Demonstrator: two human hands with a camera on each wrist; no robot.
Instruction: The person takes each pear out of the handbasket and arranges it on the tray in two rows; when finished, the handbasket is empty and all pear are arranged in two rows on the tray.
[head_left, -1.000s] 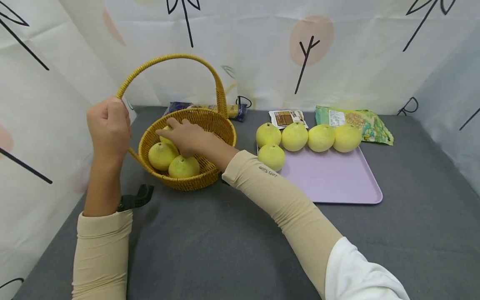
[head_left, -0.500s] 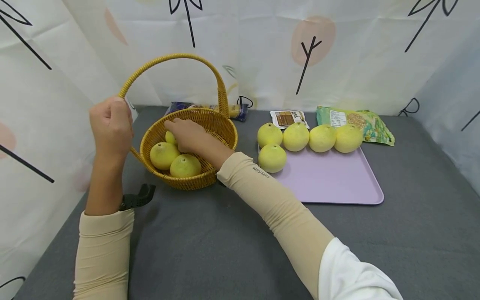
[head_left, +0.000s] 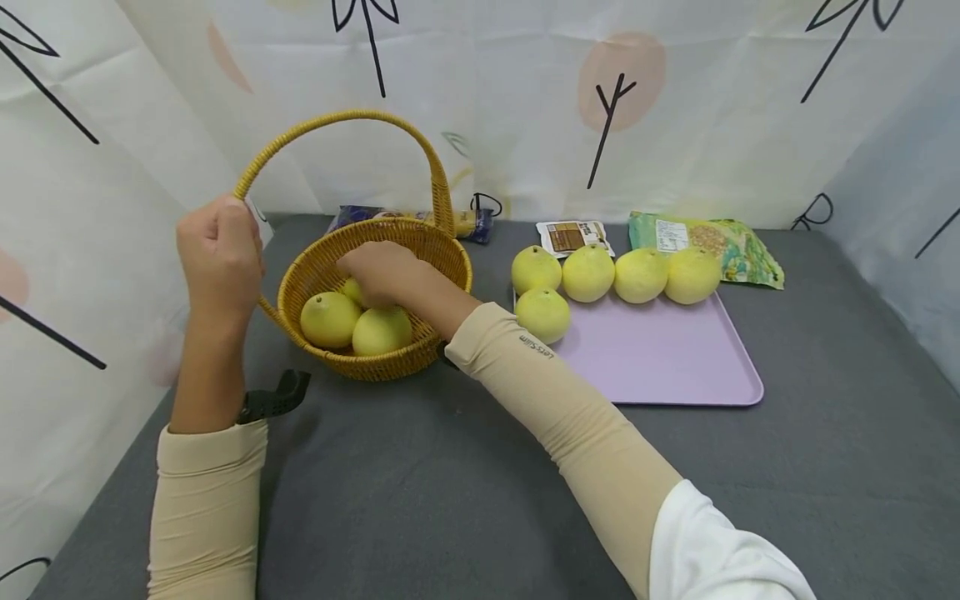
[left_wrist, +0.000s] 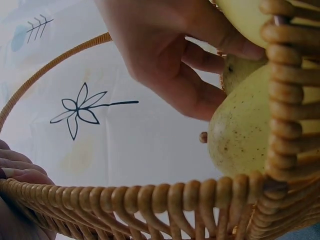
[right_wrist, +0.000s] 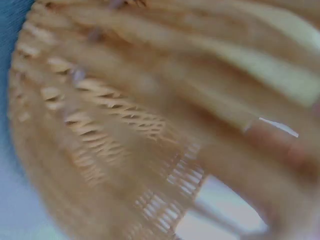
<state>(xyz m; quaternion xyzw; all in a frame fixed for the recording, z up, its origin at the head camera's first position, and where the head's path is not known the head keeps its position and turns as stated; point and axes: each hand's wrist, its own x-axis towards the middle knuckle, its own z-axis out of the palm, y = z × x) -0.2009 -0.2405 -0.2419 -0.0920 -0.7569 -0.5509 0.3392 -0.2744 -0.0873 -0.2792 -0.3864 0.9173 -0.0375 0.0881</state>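
My left hand (head_left: 221,254) grips the left side of the handle of a yellow wicker basket (head_left: 375,368). Inside the basket, my right hand (head_left: 386,271) reaches down with curled fingers on the rear pear (head_left: 352,290), mostly hidden beneath it. Two more yellow-green pears lie in front, one left (head_left: 330,320) and one right (head_left: 382,332). In the left wrist view, the right fingers (left_wrist: 202,100) bend in among the pears, close to a speckled pear (left_wrist: 242,125) with a brown stem. The right wrist view is blurred by the wicker wall (right_wrist: 100,125).
To the right sits a lilac tray (head_left: 675,358) with several pears (head_left: 588,273) along its back and left edges. Behind stand a green bag (head_left: 738,250), a small brown-and-white packet (head_left: 573,237) and a long blue-and-yellow packet (head_left: 472,223), partly behind the basket.
My right hand has gone from spread fingers above the rear pear to curled fingers lower on it, then shifted slightly right. The pears in the basket have shifted a little. The left hand keeps its hold.
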